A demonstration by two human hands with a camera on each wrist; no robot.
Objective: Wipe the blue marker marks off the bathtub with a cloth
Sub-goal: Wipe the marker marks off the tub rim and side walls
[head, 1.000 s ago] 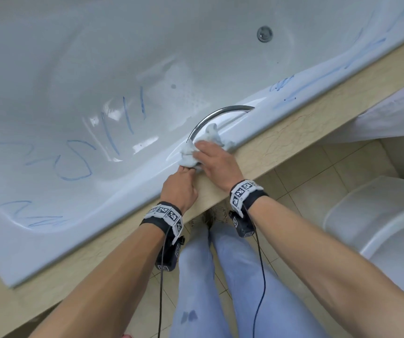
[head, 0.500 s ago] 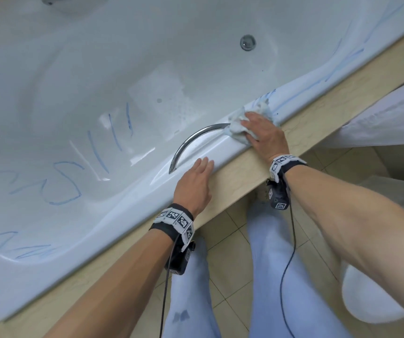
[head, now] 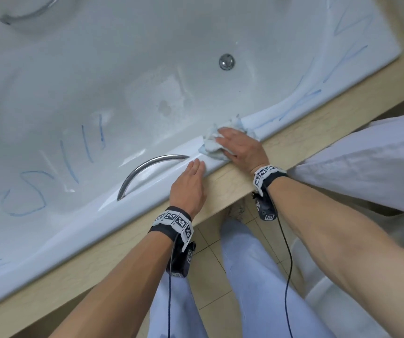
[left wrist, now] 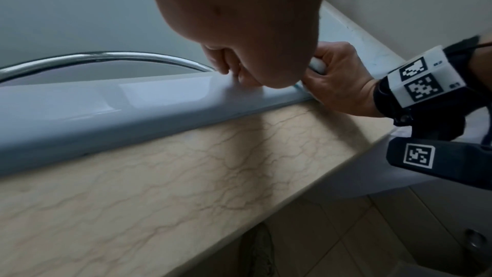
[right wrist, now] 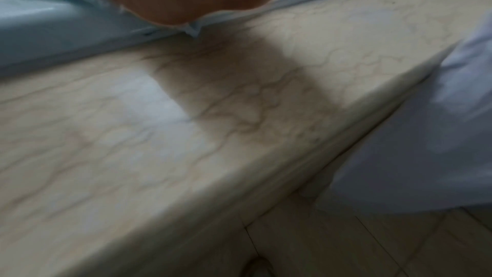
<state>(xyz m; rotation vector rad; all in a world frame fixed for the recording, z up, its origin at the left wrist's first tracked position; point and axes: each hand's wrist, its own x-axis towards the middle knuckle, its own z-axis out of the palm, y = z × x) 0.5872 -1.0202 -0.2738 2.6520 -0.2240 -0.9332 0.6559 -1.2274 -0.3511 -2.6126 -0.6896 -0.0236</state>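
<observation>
Cloth (head: 210, 145), gripped by the right hand (head: 242, 150), presses the bathtub rim (head: 81, 228) just past the chrome grab handle (head: 145, 167), beside whose end the left hand (head: 188, 189) lies flat.

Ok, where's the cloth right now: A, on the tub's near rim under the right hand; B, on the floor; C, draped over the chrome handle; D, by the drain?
A: the right hand holds the cloth against the bathtub rim, clear of the chrome handle.
</observation>
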